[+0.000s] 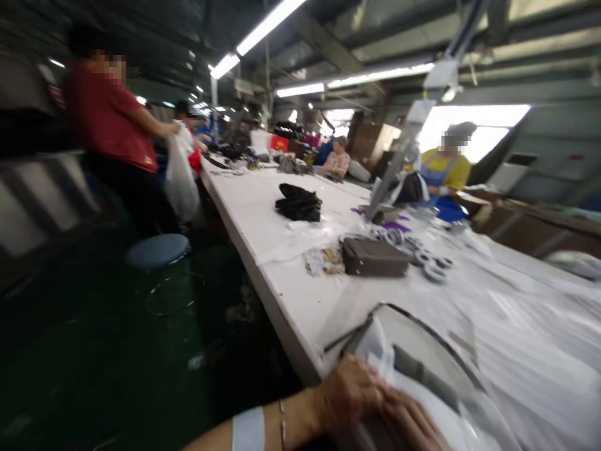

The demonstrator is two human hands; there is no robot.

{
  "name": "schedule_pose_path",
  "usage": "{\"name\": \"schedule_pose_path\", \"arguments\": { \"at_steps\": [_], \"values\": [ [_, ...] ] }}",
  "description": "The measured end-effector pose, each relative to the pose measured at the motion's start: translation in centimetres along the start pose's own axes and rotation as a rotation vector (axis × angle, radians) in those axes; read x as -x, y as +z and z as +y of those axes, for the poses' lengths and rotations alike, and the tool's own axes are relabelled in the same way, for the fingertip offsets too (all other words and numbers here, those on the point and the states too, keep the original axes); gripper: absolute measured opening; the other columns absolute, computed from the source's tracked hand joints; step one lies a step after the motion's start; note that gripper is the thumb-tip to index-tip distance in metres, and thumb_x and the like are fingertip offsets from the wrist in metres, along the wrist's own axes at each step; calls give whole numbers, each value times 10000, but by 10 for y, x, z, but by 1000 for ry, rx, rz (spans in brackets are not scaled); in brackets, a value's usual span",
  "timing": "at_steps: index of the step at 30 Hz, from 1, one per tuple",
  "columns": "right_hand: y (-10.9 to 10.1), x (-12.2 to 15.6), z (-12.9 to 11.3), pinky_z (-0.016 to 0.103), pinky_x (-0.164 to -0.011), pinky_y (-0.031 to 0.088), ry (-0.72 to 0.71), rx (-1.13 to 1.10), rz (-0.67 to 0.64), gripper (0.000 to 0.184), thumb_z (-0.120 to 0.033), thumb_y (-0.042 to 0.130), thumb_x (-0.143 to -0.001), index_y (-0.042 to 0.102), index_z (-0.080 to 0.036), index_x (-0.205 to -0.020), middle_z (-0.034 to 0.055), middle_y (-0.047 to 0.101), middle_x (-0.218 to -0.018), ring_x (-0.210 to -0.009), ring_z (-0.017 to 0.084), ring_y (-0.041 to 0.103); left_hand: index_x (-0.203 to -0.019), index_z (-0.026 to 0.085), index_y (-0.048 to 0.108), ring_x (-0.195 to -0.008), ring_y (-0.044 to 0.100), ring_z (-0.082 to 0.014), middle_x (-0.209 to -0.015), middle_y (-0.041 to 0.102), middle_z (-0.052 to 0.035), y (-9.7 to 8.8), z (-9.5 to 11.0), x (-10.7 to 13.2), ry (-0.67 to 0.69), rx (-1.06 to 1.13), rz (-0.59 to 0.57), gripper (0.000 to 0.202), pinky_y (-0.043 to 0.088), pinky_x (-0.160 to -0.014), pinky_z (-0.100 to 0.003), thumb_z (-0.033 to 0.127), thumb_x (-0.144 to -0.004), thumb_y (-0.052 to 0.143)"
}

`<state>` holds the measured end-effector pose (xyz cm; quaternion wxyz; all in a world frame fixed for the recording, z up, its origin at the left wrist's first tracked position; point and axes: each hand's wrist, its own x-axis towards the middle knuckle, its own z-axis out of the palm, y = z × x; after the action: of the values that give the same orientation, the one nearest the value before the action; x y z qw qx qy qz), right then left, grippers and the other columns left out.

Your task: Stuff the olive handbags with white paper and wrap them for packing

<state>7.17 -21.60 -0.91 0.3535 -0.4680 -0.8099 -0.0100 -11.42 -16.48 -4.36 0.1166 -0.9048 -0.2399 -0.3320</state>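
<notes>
Head view, left hand (350, 391) resting on white bag (416, 338), right hand (410, 426) alongside

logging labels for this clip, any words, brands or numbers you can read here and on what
None can be read; the picture is motion-blurred.
Brown bag: no brand legible.
White bag at the near edge: no print shows.
Red box far down the table: too small and blurred.
</notes>
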Motion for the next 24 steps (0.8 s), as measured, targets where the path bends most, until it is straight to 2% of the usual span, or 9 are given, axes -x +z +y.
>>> {"name": "schedule_pose_path", "arguments": {
  "at_steps": [2,4,6,8,11,14,17,19,24],
  "values": [
    [-18,23,-4,389,-907,589,-32,33,4,171,-317,599,-932,716,-318,-1057,27,728,-1047,-1019,228,683,-963,233,714,-1122,629,-167,-1143,722,-37,10,6,3,-16,197,57,232,497,-1010,-354,284,-962,488],
    [-35,41,-12,349,-913,574,-75,82,40,160,-223,596,-927,713,-256,-1030,39,735,-990,-991,208,688,-971,203,688,-1175,605,-171,-1139,727,-45,14,6,4,-58,342,88,258,433,-1068,-361,305,-1002,452],
    [-44,56,-20,315,-903,562,-112,137,7,162,-175,596,-921,698,-232,-1033,45,734,-993,-1021,197,674,-973,200,679,-1191,597,-174,-1136,729,-44,12,3,3,-76,425,105,251,408,-1081,-364,313,-1008,457],
    [-40,69,-27,318,-925,541,-153,225,-72,223,-194,563,-937,680,-227,-1124,59,719,-1106,-1109,207,635,-981,201,675,-1188,595,-168,-1133,731,-33,8,1,2,-81,454,116,222,401,-1079,-355,295,-1003,475],
    [-16,82,-32,363,-981,486,-184,412,-141,399,-170,470,-946,589,-226,-1322,70,627,-1336,-1230,234,554,-989,204,671,-1173,599,-162,-1127,731,-23,3,1,1,-82,452,132,198,405,-1068,-345,283,-997,490],
    [10,79,-39,381,-1017,425,-128,464,-138,509,-80,427,-902,546,-235,-1371,53,614,-1357,-1236,236,531,-971,204,668,-1166,603,-165,-1121,731,-24,2,2,-1,-78,452,149,190,410,-1066,-348,275,-994,494],
    [22,65,-49,356,-951,427,-38,324,-68,379,-102,454,-915,636,-242,-1217,47,695,-1163,-1118,224,579,-954,204,667,-1148,611,-165,-1102,735,-23,0,2,-2,-73,454,183,189,419,-1057,-345,263,-993,492],
    [22,56,-54,338,-889,437,-18,187,-23,291,-119,447,-938,666,-238,-1089,43,706,-1034,-1038,209,599,-953,201,663,-1135,615,-162,-1091,736,-18,-1,2,-3,-64,459,213,180,424,-1047,-338,256,-991,496],
    [7,41,-53,312,-765,430,-3,-27,14,284,-76,374,-957,623,-210,-933,34,667,-853,-813,167,601,-954,204,649,-1135,613,-159,-1089,734,-3,1,2,-3,-51,441,237,127,425,-1049,-334,237,-975,528]
  ]
}}
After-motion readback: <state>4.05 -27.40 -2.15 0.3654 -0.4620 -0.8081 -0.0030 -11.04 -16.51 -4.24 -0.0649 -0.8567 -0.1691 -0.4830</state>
